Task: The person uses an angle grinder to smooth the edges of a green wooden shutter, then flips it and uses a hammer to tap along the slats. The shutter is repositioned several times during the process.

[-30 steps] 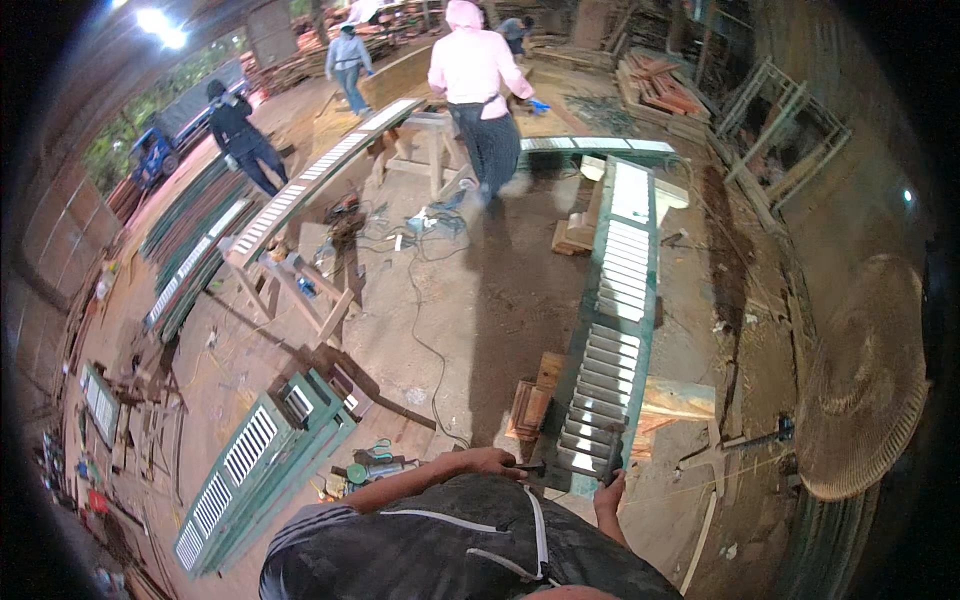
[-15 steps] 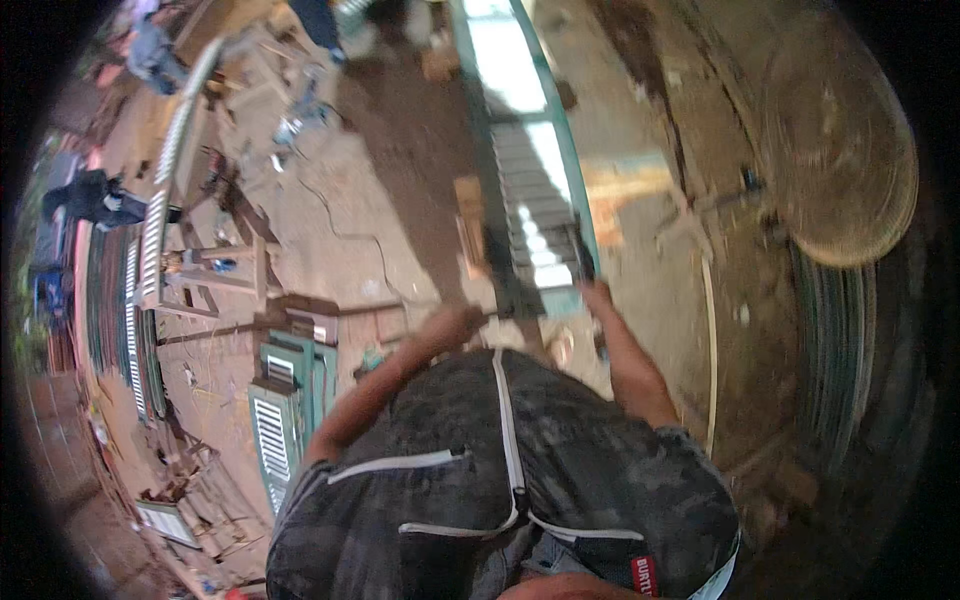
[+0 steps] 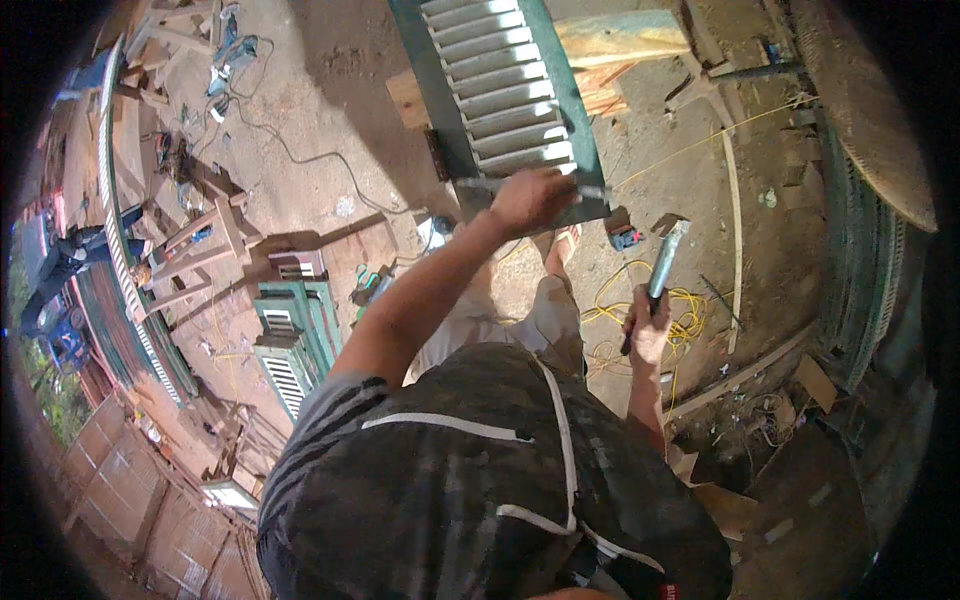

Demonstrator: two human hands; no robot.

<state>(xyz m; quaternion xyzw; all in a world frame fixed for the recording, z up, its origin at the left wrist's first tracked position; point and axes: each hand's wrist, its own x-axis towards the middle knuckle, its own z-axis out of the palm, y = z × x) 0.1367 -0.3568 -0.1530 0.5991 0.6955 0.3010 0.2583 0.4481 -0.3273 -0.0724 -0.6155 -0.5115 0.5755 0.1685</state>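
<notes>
A green louvred shutter (image 3: pixel 588 148) with pale slats lies before me, its near end toward my feet. Over that end my left hand (image 3: pixel 535 198) is closed on a thin grey bar (image 3: pixel 478 184), which lies crosswise and sticks out on both sides. Whether the bar touches the shutter I cannot tell. Off to the right, apart from the shutter, my right hand (image 3: pixel 650 325) grips a hammer (image 3: pixel 662 265) by its black handle. The hammer's silvery shaft points away from me, head at the far end.
Wood boards (image 3: pixel 610 45) lie by the shutter. A yellow cord (image 3: pixel 685 318) coils on the ground near my right hand. Smaller green shutters (image 3: pixel 318 318) stand at the left, near a wooden trestle (image 3: pixel 205 245). Another person (image 3: pixel 62 262) is at the far left. Stacked shutters (image 3: pixel 862 270) line the right.
My right hand has drawn the hammer back from the shutter's end, to the right. My left hand has moved across over that end with the bar. The view has shifted.
</notes>
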